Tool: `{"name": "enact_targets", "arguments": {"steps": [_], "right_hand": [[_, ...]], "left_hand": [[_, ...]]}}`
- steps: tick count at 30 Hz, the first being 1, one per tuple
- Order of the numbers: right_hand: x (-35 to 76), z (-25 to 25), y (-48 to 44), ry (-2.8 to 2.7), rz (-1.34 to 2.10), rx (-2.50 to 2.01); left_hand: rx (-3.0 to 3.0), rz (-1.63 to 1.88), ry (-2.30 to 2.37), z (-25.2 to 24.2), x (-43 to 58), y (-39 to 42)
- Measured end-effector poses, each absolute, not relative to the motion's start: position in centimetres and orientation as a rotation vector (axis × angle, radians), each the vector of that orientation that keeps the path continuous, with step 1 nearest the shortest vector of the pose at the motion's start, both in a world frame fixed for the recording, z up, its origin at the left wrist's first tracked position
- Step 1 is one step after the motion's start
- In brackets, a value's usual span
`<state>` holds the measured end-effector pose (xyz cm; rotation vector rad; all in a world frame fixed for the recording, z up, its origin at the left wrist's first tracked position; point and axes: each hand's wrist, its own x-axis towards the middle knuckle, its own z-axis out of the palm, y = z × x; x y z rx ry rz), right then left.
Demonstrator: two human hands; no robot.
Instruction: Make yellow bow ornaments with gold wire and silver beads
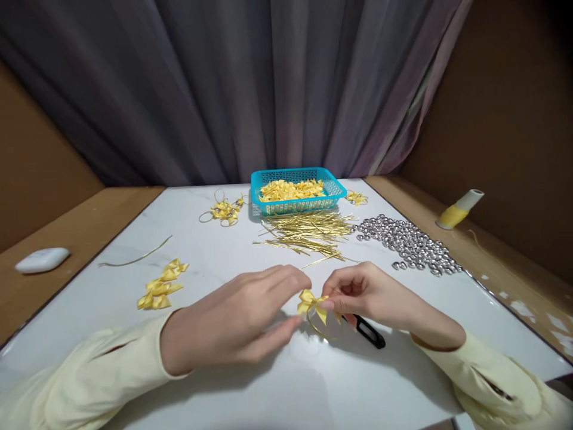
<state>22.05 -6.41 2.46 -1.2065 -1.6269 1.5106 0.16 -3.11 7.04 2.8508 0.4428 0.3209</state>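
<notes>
A yellow ribbon bow [308,302] with a loop of gold wire [317,329] hanging below it is held over the white table. My right hand [364,292] pinches the bow's right side between thumb and fingers. My left hand [250,310] is at the bow's left, fingers stretched out and thumb apart; whether a fingertip touches the bow, I cannot tell. Partly under my right hand lies a tool with a black handle [370,333], its other end hidden. Several loose yellow bows [161,286] lie left of my left hand.
A blue basket [298,207] of yellow bows stands at the back. Before it lie gold wire pieces [308,230], with silver beads [407,242] to their right. Beaded bows [226,210] sit left of the basket. A yellow thread spool [459,210] and a white object [42,260] flank the table.
</notes>
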Motion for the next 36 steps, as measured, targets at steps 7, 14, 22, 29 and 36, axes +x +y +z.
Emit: {"name": "enact_targets", "arguments": {"steps": [7,14,22,29,36], "right_hand": [[21.9,2.8,-6.5,-1.632,1.525,-1.207],[21.9,2.9,-6.7,-1.669,1.52,-1.21],[21.9,2.9,-6.8,-1.697,1.51,-1.2],[22.1,2.8,-6.7,-1.702,1.517,-1.189],[21.9,3.1,-6.8,-1.705,1.522,-1.205]], "left_hand": [[3.078,0.381,0.324,4.6,0.9,-2.8],[2.877,0.485,0.344,3.8,0.7,-2.5],[2.57,0.562,0.399,3.8,0.9,-2.4],[2.408,0.504,0.447,3.8,1.0,-2.1],[2.166,0.371,0.565,4.1,1.2,-1.6]]}}
